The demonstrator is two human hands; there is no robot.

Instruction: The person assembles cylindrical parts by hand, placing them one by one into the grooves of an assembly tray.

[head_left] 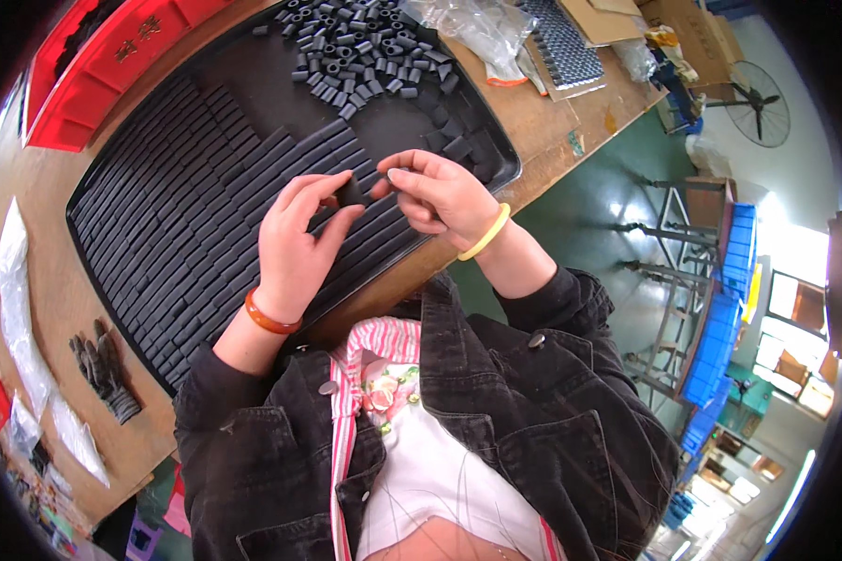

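Note:
My left hand (295,234) pinches a short black tube (349,194) between thumb and fingers, above the near part of a large black tray (398,131). Close on its right, my right hand (447,196) has thumb and forefinger pressed together; whatever they hold is too small to make out. Beneath both hands, long rows of black tubes (187,187) lie side by side in the tray. A loose heap of the same short tubes (355,56) fills the tray's far end. Several flat dark pieces (457,147) lie by its right rim.
A red bin (122,65) stands beyond the tray at the far left. Left of the tray lie a dark glove (105,374) and a white plastic wrap (33,318). Plastic bags (482,33) and cardboard (599,19) sit at the far right. Blue crates (711,346) stand beyond the table.

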